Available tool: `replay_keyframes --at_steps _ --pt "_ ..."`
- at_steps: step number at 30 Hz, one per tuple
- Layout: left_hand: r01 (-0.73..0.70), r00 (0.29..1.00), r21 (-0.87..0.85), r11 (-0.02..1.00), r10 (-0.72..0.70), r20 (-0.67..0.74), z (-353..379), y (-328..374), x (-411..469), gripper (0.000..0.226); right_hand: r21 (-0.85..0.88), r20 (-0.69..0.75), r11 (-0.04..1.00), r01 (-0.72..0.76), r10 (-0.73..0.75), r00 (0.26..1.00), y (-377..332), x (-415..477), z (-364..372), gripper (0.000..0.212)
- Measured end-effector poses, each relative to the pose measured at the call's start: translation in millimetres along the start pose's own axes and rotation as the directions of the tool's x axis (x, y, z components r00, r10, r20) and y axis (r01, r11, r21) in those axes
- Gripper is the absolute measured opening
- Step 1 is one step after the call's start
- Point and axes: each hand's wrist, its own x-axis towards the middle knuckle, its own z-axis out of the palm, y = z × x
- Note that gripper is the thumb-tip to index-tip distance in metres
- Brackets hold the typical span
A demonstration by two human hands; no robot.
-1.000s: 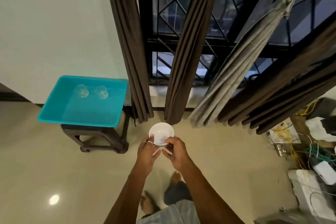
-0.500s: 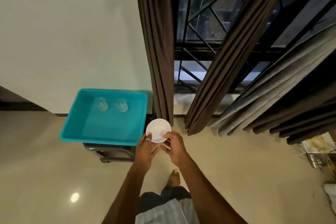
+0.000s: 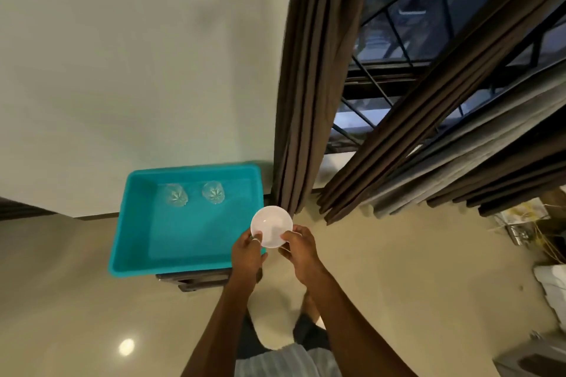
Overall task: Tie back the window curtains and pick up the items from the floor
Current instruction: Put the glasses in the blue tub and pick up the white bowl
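A small white bowl is held in both hands at the near right corner of a teal plastic tub. My left hand grips its left rim and my right hand grips its right rim. Two clear glasses lie at the far end of the tub. Dark brown curtains hang by the window; a second brown panel and a grey one slant off to the right.
The tub rests on a dark wooden stool against the cream wall. A barred window lies behind the curtains. Cables and white boxes clutter the floor at the right. Beige tiled floor spreads around my feet.
I have stepped closer to the tub, carrying the bowl left and forward until it overlaps the tub's near right corner. Both hands keep their grip on it.
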Motion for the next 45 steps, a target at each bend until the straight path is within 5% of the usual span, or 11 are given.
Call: replay_keyframes --at_steps 4,12,19,34,45 --pt "-0.135 0.989 0.334 0.933 0.109 0.095 -36.1 15.7 35.1 0.037 -0.099 -0.115 0.995 -0.008 -0.003 0.993 -1.2 12.2 49.0 0.026" --pt "-0.210 0.978 0.426 0.880 0.186 0.098 -59.8 30.9 108.7 0.040 -0.359 -0.220 0.932 0.055 -0.142 0.965 0.8 46.6 111.4 0.018" --pt "-0.192 0.981 0.499 0.845 0.173 0.085 -54.3 19.5 178.6 0.031 -0.345 -0.228 0.938 0.030 -0.115 0.967 3.0 95.7 144.0 0.032" --pt "0.146 0.964 0.274 0.951 -0.199 0.178 -28.8 -3.6 260.9 0.062 -0.089 -0.089 0.988 -0.129 0.121 0.989 30.2 193.4 177.5 0.048" --pt "0.303 0.935 0.060 0.951 -0.308 0.175 -12.6 -1.6 270.2 0.065 -0.064 -0.005 0.996 -0.063 0.063 0.998 28.1 212.5 186.6 0.047"
